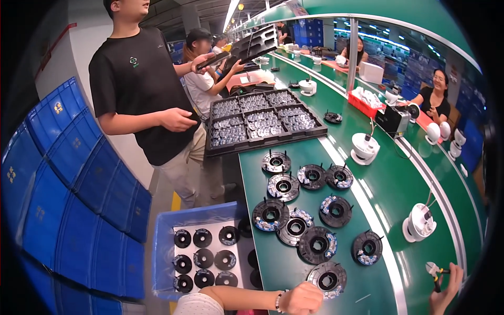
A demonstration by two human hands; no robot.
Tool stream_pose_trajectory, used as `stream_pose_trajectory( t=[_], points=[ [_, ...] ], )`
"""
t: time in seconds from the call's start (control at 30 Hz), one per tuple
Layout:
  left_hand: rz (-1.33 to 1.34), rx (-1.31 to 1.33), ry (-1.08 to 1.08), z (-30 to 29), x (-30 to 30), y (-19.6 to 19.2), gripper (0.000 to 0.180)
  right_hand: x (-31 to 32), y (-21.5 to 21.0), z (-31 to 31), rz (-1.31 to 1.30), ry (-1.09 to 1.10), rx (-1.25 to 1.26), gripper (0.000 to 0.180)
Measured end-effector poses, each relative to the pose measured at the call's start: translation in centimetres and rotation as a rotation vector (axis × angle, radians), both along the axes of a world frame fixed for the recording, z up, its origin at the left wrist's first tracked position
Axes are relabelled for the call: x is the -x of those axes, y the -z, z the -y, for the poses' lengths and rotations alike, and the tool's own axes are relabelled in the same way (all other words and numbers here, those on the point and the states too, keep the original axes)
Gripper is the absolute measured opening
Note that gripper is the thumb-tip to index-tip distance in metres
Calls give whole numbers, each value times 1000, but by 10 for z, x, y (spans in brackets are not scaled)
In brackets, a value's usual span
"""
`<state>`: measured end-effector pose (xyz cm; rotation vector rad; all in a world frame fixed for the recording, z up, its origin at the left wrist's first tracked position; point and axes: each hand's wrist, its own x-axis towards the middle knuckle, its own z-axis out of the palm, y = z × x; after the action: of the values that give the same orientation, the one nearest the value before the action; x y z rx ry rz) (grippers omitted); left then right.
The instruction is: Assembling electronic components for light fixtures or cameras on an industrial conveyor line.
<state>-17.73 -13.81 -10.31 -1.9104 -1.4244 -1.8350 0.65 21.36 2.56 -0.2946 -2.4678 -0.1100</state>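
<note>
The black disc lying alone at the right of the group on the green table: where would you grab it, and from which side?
I'd pinch the black disc by the bare rim on its far side, from above: it lies flat and apart, while the blue-and-white circuit board covers the edge nearest the person. The left hand seems better suited, as the right hand holds cutters.

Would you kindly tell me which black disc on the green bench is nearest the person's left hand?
The lowest black disc on the green bench: in view its edge borders the left hand, while the other discs lie farther up.
</note>
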Motion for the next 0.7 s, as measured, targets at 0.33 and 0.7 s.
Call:
stream_pose_trajectory(
  t=[0.33, 0.7],
  points=[
    [98, 8, 220, -5, 4, -19, 26, -2, -9, 7, -1, 80, -74, 42],
    [-303, 163, -117, -94, 41, -87, 33, 2, -33, -17, -110, 100, -331, 42]
  ],
)
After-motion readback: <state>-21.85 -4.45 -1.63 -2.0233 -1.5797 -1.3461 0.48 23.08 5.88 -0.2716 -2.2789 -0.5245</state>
